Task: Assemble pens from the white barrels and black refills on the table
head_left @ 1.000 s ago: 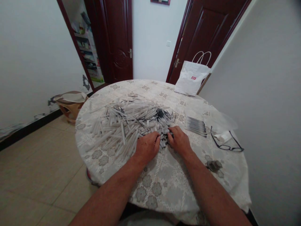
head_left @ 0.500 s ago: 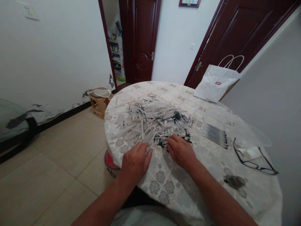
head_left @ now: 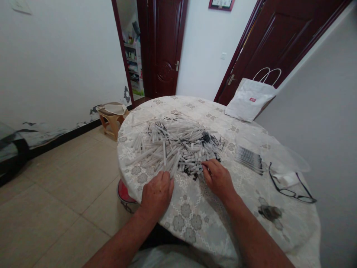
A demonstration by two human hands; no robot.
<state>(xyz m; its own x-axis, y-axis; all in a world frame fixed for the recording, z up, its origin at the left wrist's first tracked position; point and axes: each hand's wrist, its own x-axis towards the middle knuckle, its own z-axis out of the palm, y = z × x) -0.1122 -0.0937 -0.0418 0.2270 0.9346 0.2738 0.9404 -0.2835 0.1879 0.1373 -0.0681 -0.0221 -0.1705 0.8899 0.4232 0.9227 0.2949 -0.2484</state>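
Observation:
A loose pile of whitish, see-through plastic tubes (head_left: 156, 150), mixed with thin black rods and dark pieces, lies across the middle of the table. At the pile's near edge my left hand (head_left: 157, 191) is closed, and a few of the tubes (head_left: 175, 163) stick up beyond its fingers. My right hand (head_left: 219, 179) is at the right front of the pile, thumb and forefinger pinched together; anything between them is too small to name. Right of it lies a neat row of clear tubes with black ends (head_left: 249, 159).
The round table wears a flowered cloth (head_left: 192, 223). Black-framed glasses (head_left: 297, 195) lie to the right by a crumpled white packet (head_left: 287, 179), with a small dark lump (head_left: 270, 212) nearer me. A white paper bag (head_left: 249, 100) stands behind, and a stool (head_left: 111, 121) at left.
My right hand has drawn back slightly from the pile, its fingers pinched. The tubes at my left hand now stand more upright out of its fingers. The whole view has shifted a little.

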